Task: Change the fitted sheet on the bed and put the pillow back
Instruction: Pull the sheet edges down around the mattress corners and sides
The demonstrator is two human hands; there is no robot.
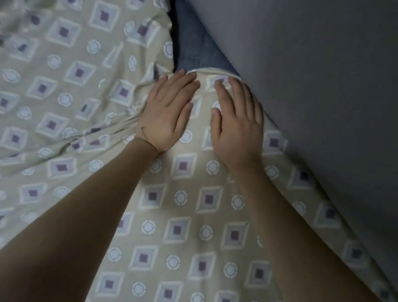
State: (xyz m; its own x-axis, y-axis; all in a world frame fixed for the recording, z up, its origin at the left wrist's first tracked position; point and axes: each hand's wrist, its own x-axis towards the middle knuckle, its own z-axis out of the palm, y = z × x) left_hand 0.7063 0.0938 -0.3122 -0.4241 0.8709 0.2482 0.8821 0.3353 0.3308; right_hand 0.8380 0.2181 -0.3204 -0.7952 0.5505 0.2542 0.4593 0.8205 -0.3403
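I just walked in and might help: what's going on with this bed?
A person is working the patterned sheet along the grey wall. The left hand and right hand lie flat, fingers straight, pressing near the sheet's edge. Beyond that edge a blue surface is uncovered, and the sheet is bunched left of the hands.

beige patterned fitted sheet (178,224), rumpled at left

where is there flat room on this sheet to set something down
Flat patterned sheet between the forearms, nearer than the left hand and right hand. Left of them it is rumpled. Tight: the blue mattress strip against the wall.
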